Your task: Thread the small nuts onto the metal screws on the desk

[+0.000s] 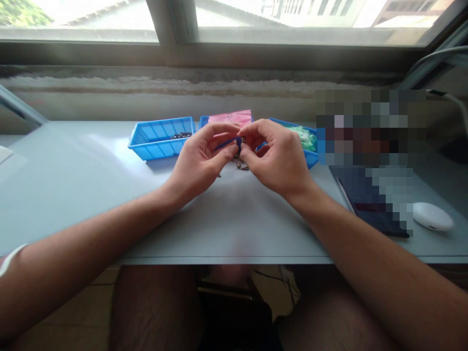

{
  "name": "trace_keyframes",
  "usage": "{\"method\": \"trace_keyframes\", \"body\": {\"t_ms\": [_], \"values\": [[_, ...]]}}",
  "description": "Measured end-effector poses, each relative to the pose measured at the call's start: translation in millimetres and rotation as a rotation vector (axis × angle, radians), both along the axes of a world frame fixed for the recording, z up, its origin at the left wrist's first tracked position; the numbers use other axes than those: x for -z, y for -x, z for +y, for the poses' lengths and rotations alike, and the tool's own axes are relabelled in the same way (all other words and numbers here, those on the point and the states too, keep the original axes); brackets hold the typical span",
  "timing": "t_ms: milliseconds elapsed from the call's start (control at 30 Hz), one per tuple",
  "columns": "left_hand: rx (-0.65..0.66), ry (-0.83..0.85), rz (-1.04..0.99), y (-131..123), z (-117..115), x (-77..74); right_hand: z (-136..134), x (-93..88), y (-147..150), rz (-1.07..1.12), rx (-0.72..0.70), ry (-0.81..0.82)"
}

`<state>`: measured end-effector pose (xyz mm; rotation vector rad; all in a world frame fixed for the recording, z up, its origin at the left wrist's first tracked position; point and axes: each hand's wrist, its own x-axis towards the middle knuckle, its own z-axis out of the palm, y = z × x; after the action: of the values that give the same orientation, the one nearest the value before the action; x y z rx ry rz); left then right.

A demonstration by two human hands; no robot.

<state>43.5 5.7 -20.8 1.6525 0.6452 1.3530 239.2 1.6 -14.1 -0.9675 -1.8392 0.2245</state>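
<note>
Head view: left hand [199,163] and right hand [280,158], both grips pinching one small part [243,140], before three blue bins [161,146].

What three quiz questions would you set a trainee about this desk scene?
1. True or false: the left blue bin holds small dark parts.
2. What lies on the table at the far right? A) white mouse B) cup C) scissors
3. The left hand and right hand pinch a small part between them. What colour is the bag just behind them?
Key: 1 true; 2 A; 3 pink.
</note>
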Motion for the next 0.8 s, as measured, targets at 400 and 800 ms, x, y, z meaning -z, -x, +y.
{"method": "trace_keyframes", "body": {"t_ms": [400,800], "values": [[-0.245,-0.089,0.407,12.7,-3.9,-9.2,-4.4,-6.9,-5.5,-0.011,-0.072,0.075],[-0.262,-0.031,0.235,10.4,4.3,-8.6,-5.7,-7.1,-6.5,0.065,-0.099,0.131]]}}
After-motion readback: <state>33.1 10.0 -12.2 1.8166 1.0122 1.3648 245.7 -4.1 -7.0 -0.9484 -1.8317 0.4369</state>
